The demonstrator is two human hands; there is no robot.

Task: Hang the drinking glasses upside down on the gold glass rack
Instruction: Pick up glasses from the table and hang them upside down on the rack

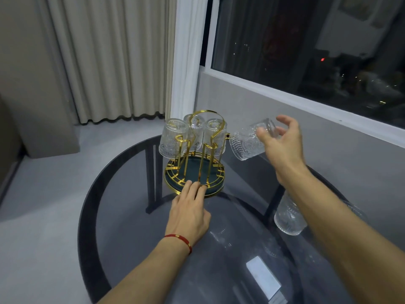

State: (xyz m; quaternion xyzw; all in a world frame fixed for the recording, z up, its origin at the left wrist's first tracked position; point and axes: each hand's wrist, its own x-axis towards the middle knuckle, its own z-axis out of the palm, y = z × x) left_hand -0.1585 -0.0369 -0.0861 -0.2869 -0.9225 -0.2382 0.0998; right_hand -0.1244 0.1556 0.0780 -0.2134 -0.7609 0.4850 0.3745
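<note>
The gold glass rack (194,172) stands on a round green base at the far side of the table. Three embossed clear glasses hang upside down on it: one at the left (173,138), one behind (195,130), one at the right (215,137). My right hand (282,145) grips a fourth glass (247,142) by its base, tilted mouth-down, right beside the rack's right prong. My left hand (190,207) lies flat with fingertips pressing on the front rim of the rack's base. Another glass (289,218) sits on the table under my right forearm, partly hidden.
The round dark glass table (135,227) has a black frame showing through its top. A wall with a window ledge (306,99) runs close along the right. Curtains (109,62) hang behind. A pale light reflection (263,277) shows on the near tabletop.
</note>
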